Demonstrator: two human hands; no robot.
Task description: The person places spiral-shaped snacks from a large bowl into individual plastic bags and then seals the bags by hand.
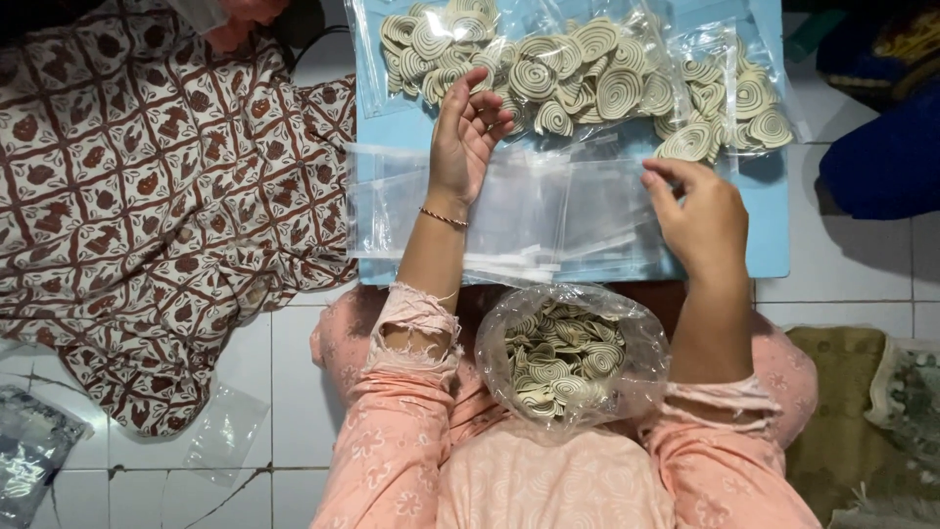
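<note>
Clear, thin plastic bags [529, 211], probably light, limp and slippery, lay stacked on the pale blue board [774, 245], left hand [465, 137] loosely open touching their far edge, right hand [700, 220] pinching a near corner, likely the best hold.

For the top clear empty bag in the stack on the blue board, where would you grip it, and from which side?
Take the top clear bag by its right edge, coming in from the right where the right hand already touches it. It lies flat on the blue board, so a thin edge pinch is probably the only purchase; the left hand rests near its upper left.
</note>
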